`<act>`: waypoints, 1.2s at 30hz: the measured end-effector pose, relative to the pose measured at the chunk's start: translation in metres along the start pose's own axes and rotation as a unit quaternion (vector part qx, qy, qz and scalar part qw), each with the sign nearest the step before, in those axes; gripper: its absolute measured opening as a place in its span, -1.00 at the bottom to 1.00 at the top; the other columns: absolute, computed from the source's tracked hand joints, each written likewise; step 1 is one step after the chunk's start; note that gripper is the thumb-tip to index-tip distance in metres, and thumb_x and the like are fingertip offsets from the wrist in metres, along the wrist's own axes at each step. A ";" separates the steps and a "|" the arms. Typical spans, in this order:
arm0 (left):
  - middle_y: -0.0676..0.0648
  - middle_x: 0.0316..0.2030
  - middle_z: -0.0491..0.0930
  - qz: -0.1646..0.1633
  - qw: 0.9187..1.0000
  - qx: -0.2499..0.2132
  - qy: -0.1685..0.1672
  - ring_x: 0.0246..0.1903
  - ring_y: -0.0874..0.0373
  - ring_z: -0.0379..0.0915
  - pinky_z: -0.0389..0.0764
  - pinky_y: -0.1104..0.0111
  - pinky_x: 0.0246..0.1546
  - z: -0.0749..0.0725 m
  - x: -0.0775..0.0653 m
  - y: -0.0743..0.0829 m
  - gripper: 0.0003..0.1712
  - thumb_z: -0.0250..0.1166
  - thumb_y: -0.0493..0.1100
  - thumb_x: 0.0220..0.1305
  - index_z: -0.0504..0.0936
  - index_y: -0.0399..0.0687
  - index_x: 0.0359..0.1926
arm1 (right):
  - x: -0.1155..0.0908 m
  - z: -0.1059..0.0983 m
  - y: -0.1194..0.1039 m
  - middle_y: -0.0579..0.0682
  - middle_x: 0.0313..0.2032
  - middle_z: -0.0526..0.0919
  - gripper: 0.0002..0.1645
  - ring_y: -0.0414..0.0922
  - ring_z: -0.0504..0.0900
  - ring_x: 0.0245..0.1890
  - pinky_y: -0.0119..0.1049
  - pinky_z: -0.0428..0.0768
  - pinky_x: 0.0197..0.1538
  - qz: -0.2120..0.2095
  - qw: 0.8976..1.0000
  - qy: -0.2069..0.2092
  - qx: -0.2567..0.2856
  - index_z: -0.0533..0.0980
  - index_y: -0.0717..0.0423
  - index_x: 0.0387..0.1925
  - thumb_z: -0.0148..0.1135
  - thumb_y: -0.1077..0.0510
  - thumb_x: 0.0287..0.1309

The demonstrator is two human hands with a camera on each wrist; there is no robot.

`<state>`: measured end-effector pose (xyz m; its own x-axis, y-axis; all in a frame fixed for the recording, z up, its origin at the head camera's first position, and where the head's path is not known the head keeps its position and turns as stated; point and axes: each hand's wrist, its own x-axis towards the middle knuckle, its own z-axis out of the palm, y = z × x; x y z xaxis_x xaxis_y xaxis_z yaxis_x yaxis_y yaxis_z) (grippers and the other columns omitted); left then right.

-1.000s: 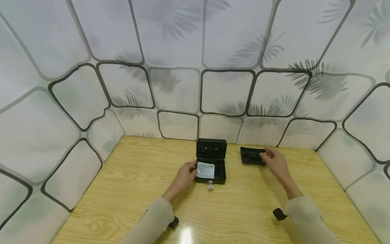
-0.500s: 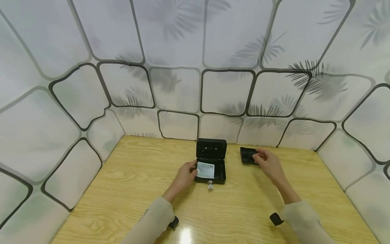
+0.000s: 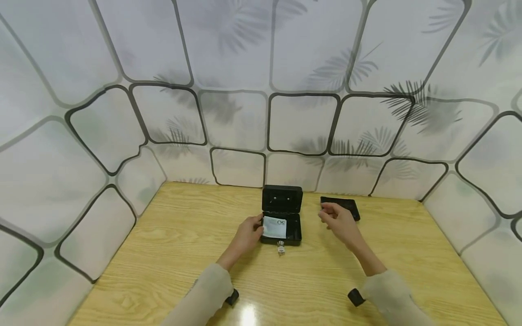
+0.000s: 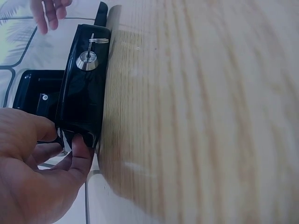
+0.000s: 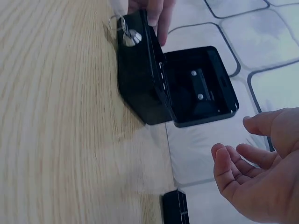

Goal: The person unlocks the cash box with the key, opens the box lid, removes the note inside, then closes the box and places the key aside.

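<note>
- The left hand (image 3: 247, 233) reaches forward and inward, its thumb and fingers bent round the left end of the black box (image 4: 81, 100), pinching its wall.
- The right hand (image 3: 340, 225) hangs above the counter (image 3: 175, 235), fingers loosely bent, thumb apart from them, with nothing in its hold.
- That right hand is to the right of the box, apart from it, and in the head view covers the near left part of a flat black case (image 3: 346, 206).
- The box sits upright near the back of the counter, its lid (image 3: 282, 199) raised behind it; a banknote (image 3: 274, 227) lies in the left part, and a key (image 4: 91, 43) with a ring stands in the front lock.
- A strip of counter separates the box from the case.
- The counter's back edge meets a patterned wall (image 3: 236, 117) just behind both; side walls angle in at left and right.
- Wide room opens in front of the box, between the two forearms.
</note>
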<state>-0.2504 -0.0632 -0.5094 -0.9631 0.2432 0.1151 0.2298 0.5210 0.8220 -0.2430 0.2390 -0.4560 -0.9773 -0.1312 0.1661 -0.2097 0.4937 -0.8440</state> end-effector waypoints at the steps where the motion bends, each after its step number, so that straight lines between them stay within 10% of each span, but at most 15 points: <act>1: -0.46 0.21 0.47 -0.001 1.000 0.001 0.000 0.18 -0.25 0.50 0.56 -0.02 0.13 0.000 0.000 0.000 -0.45 0.16 -0.38 0.48 0.36 -0.50 0.41 | 0.000 0.003 -0.001 0.21 -0.06 0.65 -0.47 0.16 0.64 -0.15 -0.07 0.70 -0.18 -0.003 1.000 -0.003 0.000 0.43 0.42 0.32 0.19 0.15 0.50; 17: -0.45 0.21 0.48 -0.002 1.000 0.001 0.002 0.15 -0.23 0.52 0.59 0.00 0.10 -0.001 0.000 0.001 -0.46 0.17 -0.39 0.47 0.37 -0.50 0.40 | 0.009 0.050 -0.025 0.26 -0.06 0.66 -0.51 0.18 0.72 -0.20 -0.13 0.69 -0.29 0.009 0.999 -0.047 -0.009 0.47 0.48 0.25 0.22 0.23 0.44; 36: -0.45 0.22 0.47 0.001 1.000 -0.003 0.003 0.20 -0.24 0.49 0.55 -0.02 0.16 0.000 0.001 -0.002 -0.45 0.17 -0.39 0.48 0.37 -0.48 0.41 | 0.016 0.082 -0.035 0.14 -0.32 0.70 -0.47 -0.15 0.50 -0.73 -0.18 0.59 -0.61 0.101 0.986 -0.122 -0.046 0.45 0.51 0.28 0.25 0.26 0.40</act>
<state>-0.2523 -0.0642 -0.5111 -0.9634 0.2398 0.1200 0.2311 0.5154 0.8252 -0.2491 0.1492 -0.4657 -0.9659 -0.2189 -0.1380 -0.0236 0.6054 -0.7956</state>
